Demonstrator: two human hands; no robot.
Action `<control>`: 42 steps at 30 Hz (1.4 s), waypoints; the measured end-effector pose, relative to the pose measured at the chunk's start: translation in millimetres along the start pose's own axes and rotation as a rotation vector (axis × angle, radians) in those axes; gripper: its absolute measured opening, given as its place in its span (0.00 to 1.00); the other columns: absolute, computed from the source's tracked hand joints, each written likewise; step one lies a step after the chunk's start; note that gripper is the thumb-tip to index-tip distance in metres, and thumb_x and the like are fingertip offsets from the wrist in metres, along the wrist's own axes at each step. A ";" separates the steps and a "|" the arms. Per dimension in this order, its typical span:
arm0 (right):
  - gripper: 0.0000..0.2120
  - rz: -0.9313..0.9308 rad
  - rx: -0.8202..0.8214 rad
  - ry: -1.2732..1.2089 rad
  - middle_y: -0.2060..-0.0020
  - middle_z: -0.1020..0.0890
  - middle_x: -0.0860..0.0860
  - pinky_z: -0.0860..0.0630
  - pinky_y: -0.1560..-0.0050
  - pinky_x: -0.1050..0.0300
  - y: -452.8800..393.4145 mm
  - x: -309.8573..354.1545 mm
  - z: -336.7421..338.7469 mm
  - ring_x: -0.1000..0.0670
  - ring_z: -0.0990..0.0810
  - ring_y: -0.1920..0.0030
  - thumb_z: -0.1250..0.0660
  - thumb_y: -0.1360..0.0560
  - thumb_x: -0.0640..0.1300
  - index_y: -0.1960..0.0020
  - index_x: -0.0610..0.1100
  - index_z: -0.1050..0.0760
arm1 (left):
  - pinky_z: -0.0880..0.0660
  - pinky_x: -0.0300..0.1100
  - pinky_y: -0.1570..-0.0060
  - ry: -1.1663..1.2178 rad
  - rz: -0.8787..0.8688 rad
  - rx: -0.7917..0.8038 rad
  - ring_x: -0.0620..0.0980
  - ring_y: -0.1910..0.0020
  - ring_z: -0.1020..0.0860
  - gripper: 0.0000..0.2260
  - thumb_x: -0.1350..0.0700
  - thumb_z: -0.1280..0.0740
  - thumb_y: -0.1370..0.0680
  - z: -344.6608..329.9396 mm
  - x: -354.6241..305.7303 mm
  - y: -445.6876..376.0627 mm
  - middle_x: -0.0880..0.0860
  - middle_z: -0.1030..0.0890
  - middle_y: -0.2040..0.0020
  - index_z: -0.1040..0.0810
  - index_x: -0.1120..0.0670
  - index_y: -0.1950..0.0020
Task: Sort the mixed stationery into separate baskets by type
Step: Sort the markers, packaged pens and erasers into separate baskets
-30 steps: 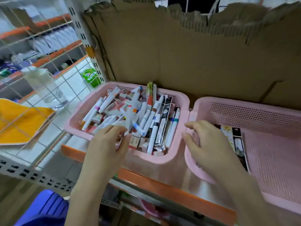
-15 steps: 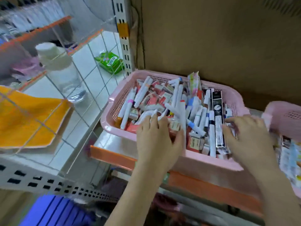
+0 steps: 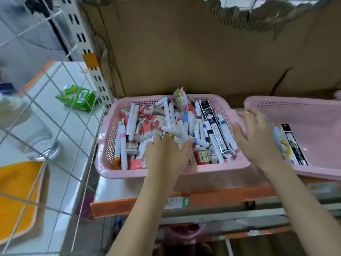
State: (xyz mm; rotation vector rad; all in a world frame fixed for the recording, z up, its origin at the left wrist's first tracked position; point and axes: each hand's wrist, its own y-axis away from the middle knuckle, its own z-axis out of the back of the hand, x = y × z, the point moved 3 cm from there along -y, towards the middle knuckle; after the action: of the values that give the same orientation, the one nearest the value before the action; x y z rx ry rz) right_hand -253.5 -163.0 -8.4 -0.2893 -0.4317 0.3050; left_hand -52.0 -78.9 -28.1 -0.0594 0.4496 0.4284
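Head view: both hands at the full pink basket (image 3: 103, 130).
Left hand (image 3: 166, 154) rests on the markers (image 3: 177, 124), fingers relaxed; right hand (image 3: 256, 137) spread, gripping nothing.

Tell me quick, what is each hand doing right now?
Left hand: open, fingers resting on the pens in the full basket.
Right hand: open, fingers spread, holding nothing.
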 end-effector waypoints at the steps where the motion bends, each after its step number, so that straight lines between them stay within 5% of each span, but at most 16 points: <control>1: 0.23 -0.086 -0.002 0.031 0.34 0.33 0.38 0.37 0.35 0.43 1.0 -4.6 -1.2 0.38 0.35 0.33 0.46 0.20 0.51 0.31 0.38 0.34 | 0.25 0.47 0.56 -0.004 -0.007 -0.007 0.56 0.55 0.23 0.31 0.31 0.45 0.26 -1.0 0.6 -1.7 0.56 0.21 0.54 0.26 0.59 0.48; 5: 0.23 -0.195 0.114 -0.004 0.34 0.31 0.37 0.32 0.39 0.45 -2.5 -12.9 -7.2 0.38 0.31 0.36 0.47 0.19 0.47 0.27 0.37 0.40 | 0.25 0.49 0.52 -0.003 -0.026 -0.010 0.57 0.51 0.24 0.32 0.32 0.43 0.26 -1.9 -3.5 -6.6 0.57 0.22 0.50 0.27 0.60 0.44; 12: 0.19 -0.072 0.095 0.111 0.35 0.27 0.39 0.37 0.34 0.47 -4.4 -9.4 -1.6 0.40 0.33 0.35 0.42 0.20 0.44 0.33 0.36 0.30 | 0.25 0.46 0.58 0.037 -0.010 -0.067 0.55 0.55 0.23 0.32 0.30 0.43 0.29 -9.8 -1.3 -19.6 0.55 0.22 0.56 0.25 0.58 0.49; 14: 0.18 -0.003 0.039 0.147 0.37 0.27 0.39 0.38 0.33 0.46 -7.5 1.4 -1.5 0.40 0.34 0.35 0.40 0.21 0.44 0.36 0.36 0.27 | 0.28 0.44 0.54 -0.059 -0.003 -0.122 0.55 0.49 0.26 0.33 0.29 0.43 0.29 -4.8 -2.3 -20.9 0.52 0.26 0.53 0.26 0.59 0.49; 16: 0.18 0.013 0.066 0.112 0.41 0.24 0.41 0.33 0.39 0.49 -11.3 18.6 -4.2 0.42 0.30 0.40 0.41 0.21 0.47 0.37 0.38 0.27 | 0.32 0.46 0.50 -0.128 0.048 -0.125 0.57 0.43 0.30 0.33 0.28 0.44 0.29 -0.4 -0.5 -23.3 0.55 0.28 0.49 0.27 0.59 0.50; 22: 0.21 -0.085 0.312 0.192 0.53 0.22 0.44 0.30 0.55 0.51 -23.2 51.8 -18.7 0.42 0.25 0.51 0.41 0.22 0.57 0.42 0.39 0.31 | 0.43 0.43 0.58 -0.262 0.026 -0.108 0.57 0.48 0.27 0.38 0.25 0.47 0.31 -10.0 -7.0 -29.2 0.57 0.24 0.54 0.26 0.61 0.50; 28: 0.35 -0.150 0.485 0.221 0.36 0.30 0.37 0.32 0.45 0.48 -33.2 57.2 -29.7 0.37 0.32 0.37 0.38 0.23 0.55 0.27 0.36 0.47 | 0.30 0.43 0.64 0.076 0.052 0.024 0.58 0.56 0.22 0.26 0.36 0.40 0.30 -10.0 -5.9 -46.1 0.59 0.24 0.65 0.25 0.61 0.59; 31: 0.37 -0.138 0.533 0.202 0.37 0.28 0.39 0.31 0.43 0.48 -35.1 55.5 -28.4 0.38 0.29 0.38 0.38 0.23 0.55 0.26 0.36 0.49 | 0.27 0.45 0.59 0.059 0.097 0.051 0.59 0.53 0.21 0.32 0.34 0.42 0.32 -11.4 -11.1 -48.7 0.62 0.20 0.56 0.23 0.64 0.50; 36: 0.27 -0.165 0.564 0.074 0.41 0.27 0.40 0.31 0.52 0.54 -27.6 48.7 -33.5 0.43 0.26 0.46 0.40 0.22 0.56 0.33 0.38 0.37 | 0.28 0.44 0.65 0.087 0.205 0.070 0.60 0.55 0.20 0.46 0.29 0.43 0.46 -17.0 -19.6 -47.2 0.62 0.19 0.53 0.24 0.65 0.44; 39: 0.22 -0.161 0.557 0.032 0.44 0.26 0.42 0.30 0.56 0.57 -27.7 42.9 -32.1 0.45 0.24 0.49 0.38 0.23 0.53 0.37 0.39 0.34 | 0.35 0.38 0.73 0.229 0.257 0.112 0.52 0.64 0.23 0.36 0.39 0.32 0.35 -16.2 -18.4 -46.1 0.55 0.24 0.63 0.34 0.64 0.39; 42: 0.07 -0.141 0.586 -0.072 0.60 0.25 0.49 0.36 0.71 0.59 -29.9 39.8 -28.8 0.52 0.27 0.64 0.38 0.24 0.44 0.50 0.41 0.32 | 0.38 0.35 0.76 0.301 0.242 0.143 0.47 0.74 0.31 0.16 0.50 0.30 0.29 -15.7 -16.6 -48.8 0.50 0.30 0.70 0.27 0.60 0.52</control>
State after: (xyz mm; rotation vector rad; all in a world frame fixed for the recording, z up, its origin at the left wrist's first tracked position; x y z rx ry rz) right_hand -199.4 -182.5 -8.9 0.3245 -0.4131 0.2915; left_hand -51.7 -132.1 -36.8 0.0705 0.7878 0.6278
